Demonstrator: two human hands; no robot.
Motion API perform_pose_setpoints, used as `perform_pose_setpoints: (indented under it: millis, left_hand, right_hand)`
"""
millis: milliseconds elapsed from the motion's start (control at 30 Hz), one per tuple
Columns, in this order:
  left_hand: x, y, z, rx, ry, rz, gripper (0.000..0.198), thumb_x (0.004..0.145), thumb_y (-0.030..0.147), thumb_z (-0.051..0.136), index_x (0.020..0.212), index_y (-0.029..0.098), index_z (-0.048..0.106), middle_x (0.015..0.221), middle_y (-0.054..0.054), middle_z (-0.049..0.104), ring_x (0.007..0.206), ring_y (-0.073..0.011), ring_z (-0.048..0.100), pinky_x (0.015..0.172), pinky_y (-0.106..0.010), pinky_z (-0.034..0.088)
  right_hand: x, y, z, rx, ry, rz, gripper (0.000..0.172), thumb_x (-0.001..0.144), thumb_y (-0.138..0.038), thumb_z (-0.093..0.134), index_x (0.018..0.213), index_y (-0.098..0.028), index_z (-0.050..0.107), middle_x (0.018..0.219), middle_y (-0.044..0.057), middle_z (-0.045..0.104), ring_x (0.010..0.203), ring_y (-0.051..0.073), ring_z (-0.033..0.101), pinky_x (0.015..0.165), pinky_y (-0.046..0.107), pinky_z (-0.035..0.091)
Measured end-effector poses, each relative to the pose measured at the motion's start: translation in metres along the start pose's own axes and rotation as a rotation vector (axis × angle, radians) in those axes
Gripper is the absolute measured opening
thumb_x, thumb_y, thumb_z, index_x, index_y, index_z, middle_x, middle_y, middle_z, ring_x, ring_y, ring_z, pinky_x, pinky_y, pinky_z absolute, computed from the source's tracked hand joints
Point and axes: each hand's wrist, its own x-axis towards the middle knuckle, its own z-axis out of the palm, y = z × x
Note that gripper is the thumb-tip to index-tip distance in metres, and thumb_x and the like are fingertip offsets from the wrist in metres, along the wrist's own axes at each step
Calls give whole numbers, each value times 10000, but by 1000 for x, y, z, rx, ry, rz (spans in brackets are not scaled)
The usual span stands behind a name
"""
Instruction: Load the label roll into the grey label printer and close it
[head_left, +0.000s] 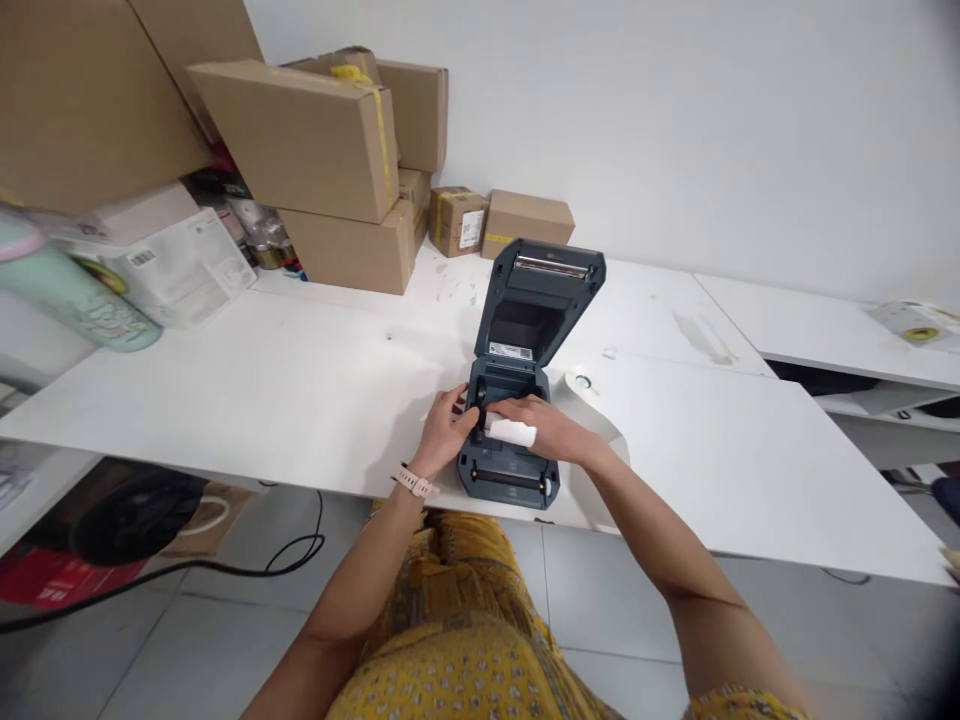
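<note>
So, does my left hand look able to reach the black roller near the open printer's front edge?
Probably yes: your left hand is close by, at the printer, whose lid stands up, and nothing visible covers the black roller.

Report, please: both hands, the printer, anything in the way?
Left hand at left side of open printer. Right hand holding white roll over it. Close by: white paper, right of printer.
</note>
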Motion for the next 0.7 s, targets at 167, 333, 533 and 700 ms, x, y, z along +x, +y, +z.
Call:
perform_pose_setpoints:
  millis: [167,333,533,700]
  left_hand:
    - [3,-9,7,-246,-49,-32,637,893,353,616,1490,172,488,1449,-150,581,1275,-248,589,1008,-343,515]
    - [4,-7,8,-454,-83,-90,710,828,365,711,1476,175,492,1501,-158,553,1263,-271,611,1004,-367,527]
    - [3,-3,8,-567,-110,-128,730,779,346,766,1433,149,510,1473,-162,581,1267,-283,608,1030,-381,510]
    - [3,-2,6,-552,-124,-138,746,766,378,786,1417,137,514,1454,-164,594,1270,-286,604,1027,-379,506]
  right_hand:
    - [7,9,1,-11,10,12,426,926,-111,525,1324,-234,612,1270,104,744,1173,296,692,1168,564,367]
    - [9,13,0,1,14,12,358,947,-165,565,1293,-232,624,1259,88,747,1158,282,689,1134,504,409]
    - [7,8,-5,39,34,-15,247,984,-245,555,1199,-192,666,1131,110,765,1049,285,694,1024,458,458]
    - [5,8,-6,65,42,-37,247,983,-266,562,1190,-203,680,1147,100,773,1067,288,701,1106,493,406]
